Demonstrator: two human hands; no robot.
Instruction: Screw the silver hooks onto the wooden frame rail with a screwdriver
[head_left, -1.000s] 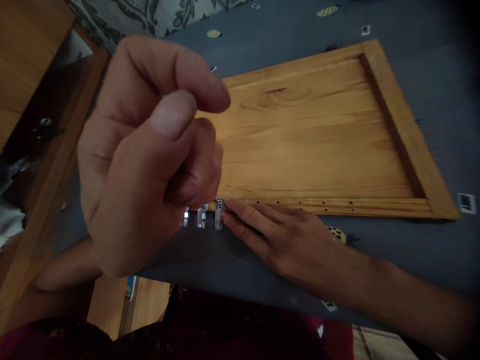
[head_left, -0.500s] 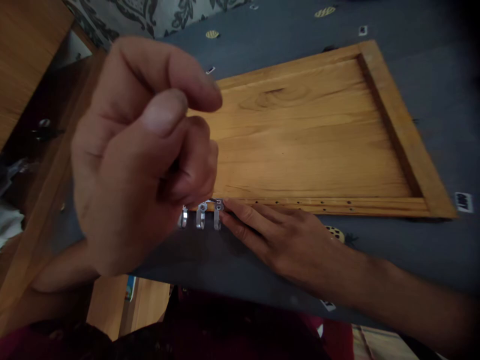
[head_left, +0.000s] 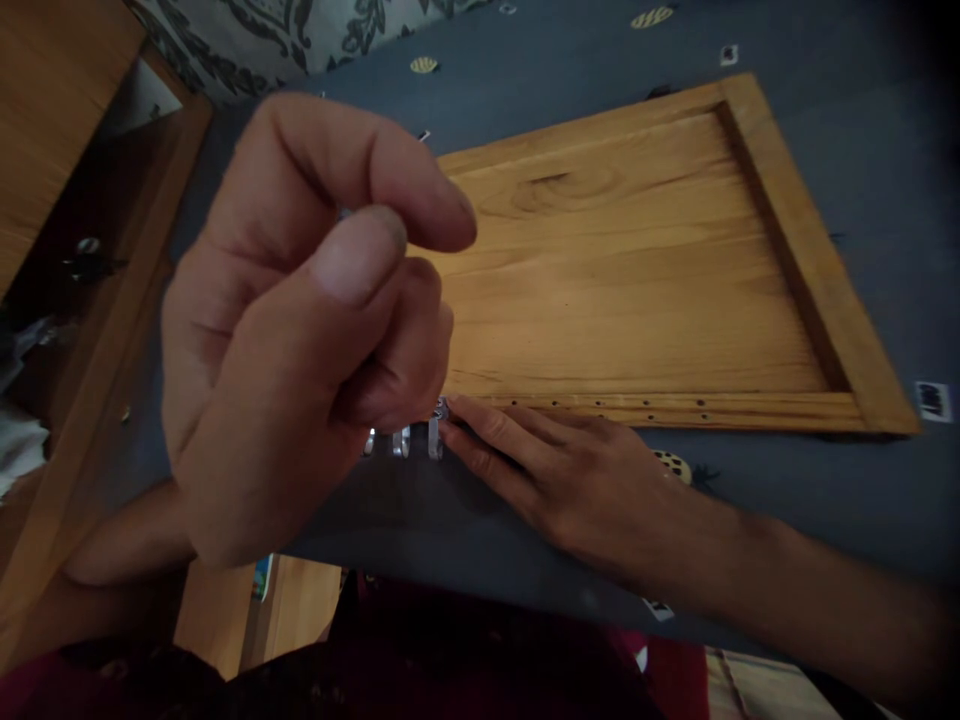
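Observation:
Large in the foreground, my left hand is closed in a fist around a screwdriver. Its handle and shaft are almost wholly hidden by the fingers. Below and right of that fist, my right hand pinches a small metal hook with its fingertips, against the near rail of a framed wooden panel. Two more curved metal hooks hang from the same rail to the left, partly covered by my left hand. Paired dark screw holes run along the rail to the right.
The panel lies flat on a dark grey patterned cloth. On the left stands wooden furniture, with crumpled white material beside it. A patterned fabric borders the cloth at the back.
My left fist has shifted slightly right and rolled a little. It now hides the screwdriver tip and screw that showed at the hook before. My right hand stays in place.

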